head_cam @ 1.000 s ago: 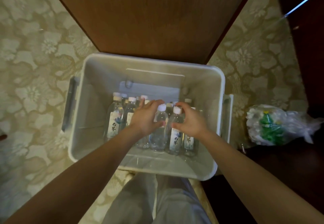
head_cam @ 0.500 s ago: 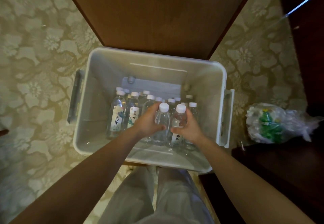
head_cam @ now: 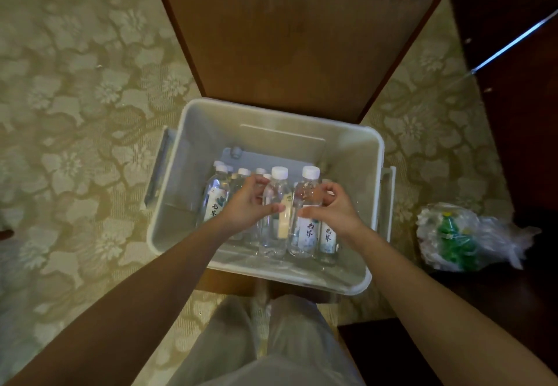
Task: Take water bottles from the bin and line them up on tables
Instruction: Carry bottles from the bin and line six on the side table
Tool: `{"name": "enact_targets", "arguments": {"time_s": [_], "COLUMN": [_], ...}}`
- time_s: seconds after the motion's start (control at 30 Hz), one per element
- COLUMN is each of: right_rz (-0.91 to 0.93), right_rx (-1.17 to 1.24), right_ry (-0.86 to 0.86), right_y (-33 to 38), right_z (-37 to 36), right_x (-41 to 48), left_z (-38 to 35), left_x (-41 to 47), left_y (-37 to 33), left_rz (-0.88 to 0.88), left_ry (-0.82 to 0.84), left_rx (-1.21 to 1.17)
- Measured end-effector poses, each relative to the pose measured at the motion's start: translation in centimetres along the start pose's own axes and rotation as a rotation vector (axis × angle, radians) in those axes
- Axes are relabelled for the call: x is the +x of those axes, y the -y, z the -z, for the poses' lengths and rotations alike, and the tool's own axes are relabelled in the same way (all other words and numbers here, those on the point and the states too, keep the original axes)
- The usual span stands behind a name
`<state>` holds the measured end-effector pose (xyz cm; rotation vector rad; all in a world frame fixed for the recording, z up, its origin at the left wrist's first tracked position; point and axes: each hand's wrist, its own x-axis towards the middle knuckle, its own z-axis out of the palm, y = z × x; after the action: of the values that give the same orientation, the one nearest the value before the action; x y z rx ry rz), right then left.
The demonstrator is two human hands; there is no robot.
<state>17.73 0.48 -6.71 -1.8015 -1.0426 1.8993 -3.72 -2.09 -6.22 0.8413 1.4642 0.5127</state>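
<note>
A pale grey plastic bin point(head_cam: 344, 280) stands in front of me with several clear water bottles upright inside, white caps up. My left hand point(head_cam: 244, 204) grips one clear bottle point(head_cam: 276, 201) around its upper body. My right hand point(head_cam: 332, 210) grips a second bottle point(head_cam: 308, 192) right beside it. Both held bottles stand higher than the others, caps near the level of the bin's rim. More bottles point(head_cam: 216, 195) stay at the left of the bin, partly hidden behind my left hand.
A brown wooden table point(head_cam: 296, 41) lies just beyond the bin. A crumpled plastic bag with green bottles point(head_cam: 462, 237) sits to the right on dark furniture. Patterned floral carpet point(head_cam: 75, 113) spreads to the left and right. My legs show below the bin.
Both hands have closed round two neighbouring bottles and raised them a little above the rest. The view has shifted back, showing more of the table.
</note>
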Motion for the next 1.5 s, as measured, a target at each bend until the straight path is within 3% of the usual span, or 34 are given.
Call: {"name": "enact_targets", "arguments": {"time_s": [0.33, 0.73, 1.1, 1.5], "right_rz": [0.101, 0.204, 0.285, 0.353], "right_rx": [0.104, 0.016, -0.191, -0.475], "right_ry": [0.133, 0.46, 0.766, 1.162], "right_y": [7.1, 11.4, 7.1, -2.8], "right_z": [-5.6, -20.6, -38.8, -57.6], "right_x": [-4.8, -12.4, -24.6, -40.0], "left_z": [5.3, 13.3, 18.9, 17.6], "left_x": [-8.8, -24.8, -44.6, -66.8], "left_y": [-1.9, 1.5, 12.7, 26.4], "left_rz": [-0.145, -0.252, -0.299, -0.33], "left_ry": [-0.238, -0.634, -0.968, -1.417], "left_rx": [-0.344, -0.623, -0.675, -0.761]}}
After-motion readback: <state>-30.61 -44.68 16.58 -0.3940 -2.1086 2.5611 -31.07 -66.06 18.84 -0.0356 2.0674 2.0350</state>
